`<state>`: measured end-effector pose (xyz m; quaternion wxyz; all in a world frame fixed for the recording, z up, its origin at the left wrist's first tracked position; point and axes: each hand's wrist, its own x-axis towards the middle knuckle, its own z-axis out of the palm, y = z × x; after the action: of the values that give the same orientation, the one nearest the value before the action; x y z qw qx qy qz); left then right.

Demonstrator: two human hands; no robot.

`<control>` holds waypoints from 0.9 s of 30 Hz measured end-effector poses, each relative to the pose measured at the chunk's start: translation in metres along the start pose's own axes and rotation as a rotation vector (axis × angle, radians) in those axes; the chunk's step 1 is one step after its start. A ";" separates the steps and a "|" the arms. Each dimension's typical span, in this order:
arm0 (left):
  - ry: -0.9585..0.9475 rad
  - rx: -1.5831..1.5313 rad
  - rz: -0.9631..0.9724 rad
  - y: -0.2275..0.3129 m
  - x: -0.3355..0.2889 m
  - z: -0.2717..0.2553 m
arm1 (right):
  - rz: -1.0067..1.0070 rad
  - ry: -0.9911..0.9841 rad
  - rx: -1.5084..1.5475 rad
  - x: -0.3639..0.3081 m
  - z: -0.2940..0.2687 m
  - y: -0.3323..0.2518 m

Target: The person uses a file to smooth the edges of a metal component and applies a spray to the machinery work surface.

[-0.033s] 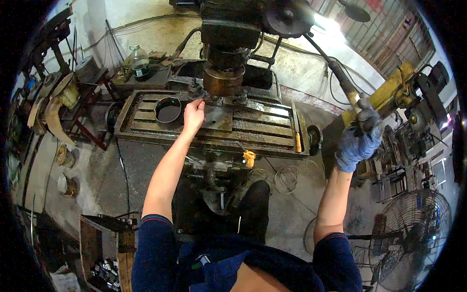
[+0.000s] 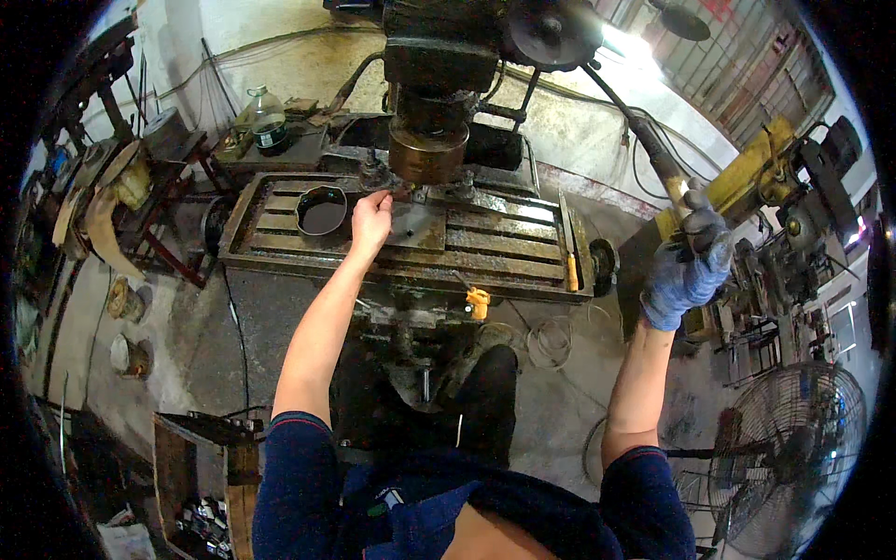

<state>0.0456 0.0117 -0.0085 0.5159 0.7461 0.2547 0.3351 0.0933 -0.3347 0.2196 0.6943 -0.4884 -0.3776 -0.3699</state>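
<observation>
My bare left hand point(image 2: 371, 224) is closed above the slotted machine table point(image 2: 280, 245), just below and left of the round spindle head point(image 2: 427, 154). Whatever its fingertips pinch is too small and dark to make out. A round tin of dark liquid point(image 2: 322, 213) stands on the table to the left of this hand. Out to the right, my right hand point(image 2: 686, 275), in a blue-grey glove with dark fingers, is wrapped round the end of a long lever point(image 2: 665, 168). That lever slopes down from the machine's upper right side.
A yellow-handled tool point(image 2: 572, 271) lies along the table's right end. A yellow object point(image 2: 478, 303) sits at its front edge. Handwheels point(image 2: 605, 269) stick out at the table's ends. A large fan point(image 2: 789, 457) stands at lower right, a wooden crate point(image 2: 191, 425) at lower left.
</observation>
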 end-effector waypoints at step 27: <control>-0.224 -0.082 -0.029 0.027 -0.040 -0.028 | -0.055 -0.097 -0.011 -0.036 -0.022 0.025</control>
<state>-0.0007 -0.0101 0.0144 0.5759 0.7535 0.1923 0.2523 0.1037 -0.3443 0.1727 0.6621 -0.4990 -0.4222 -0.3665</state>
